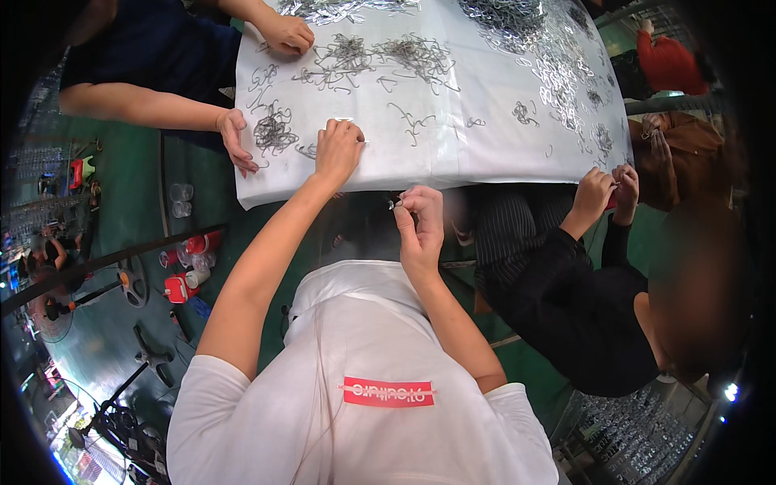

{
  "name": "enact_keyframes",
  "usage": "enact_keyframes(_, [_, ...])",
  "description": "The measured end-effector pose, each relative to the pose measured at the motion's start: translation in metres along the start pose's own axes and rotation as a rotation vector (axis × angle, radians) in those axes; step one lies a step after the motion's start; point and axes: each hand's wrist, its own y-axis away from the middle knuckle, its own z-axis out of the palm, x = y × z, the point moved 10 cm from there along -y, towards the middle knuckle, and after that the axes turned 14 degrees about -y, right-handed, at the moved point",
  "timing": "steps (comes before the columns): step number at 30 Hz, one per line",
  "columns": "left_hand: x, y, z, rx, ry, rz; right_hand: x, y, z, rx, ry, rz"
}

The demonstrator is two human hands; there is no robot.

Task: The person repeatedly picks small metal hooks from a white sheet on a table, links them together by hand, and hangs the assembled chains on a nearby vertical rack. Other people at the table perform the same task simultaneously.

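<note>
Metal pc (394,205), R hand (421,230), end L-ward

White T-shirt (404,449), red chest patch (388,392), perhaps printed

Workshop: coworkers (566,323) around table (501,159), piled metal hooks (349,53).

1 head-worn fisheye looks down, close above the wearer's hands (338,152) and table (493,153).
</note>
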Motion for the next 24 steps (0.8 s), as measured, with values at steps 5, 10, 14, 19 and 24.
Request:
enact_keyframes(5, [0.003, 0.018, -0.021, -0.172, 0.895, -0.353, 0.002, -0.002, 0.001, 0.015, 0.042, 0.014])
enact_keyframes(10, [0.029, 0.043, -0.064, -0.321, 1.251, -0.452, 0.002, -0.005, 0.004, 0.041, 0.064, 0.001])
enact_keyframes(14, [0.038, 0.054, -0.088, -0.328, 1.296, -0.479, -0.004, -0.006, 0.009, 0.047, 0.13, -0.048])
enact_keyframes(19, [0.037, 0.058, -0.102, -0.25, 1.175, -0.374, -0.003, -0.008, 0.016, 0.027, 0.205, -0.095])
enact_keyframes(24, [0.028, 0.062, -0.115, -0.084, 1.003, -0.263, -0.003, -0.006, 0.018, -0.048, 0.271, -0.142])
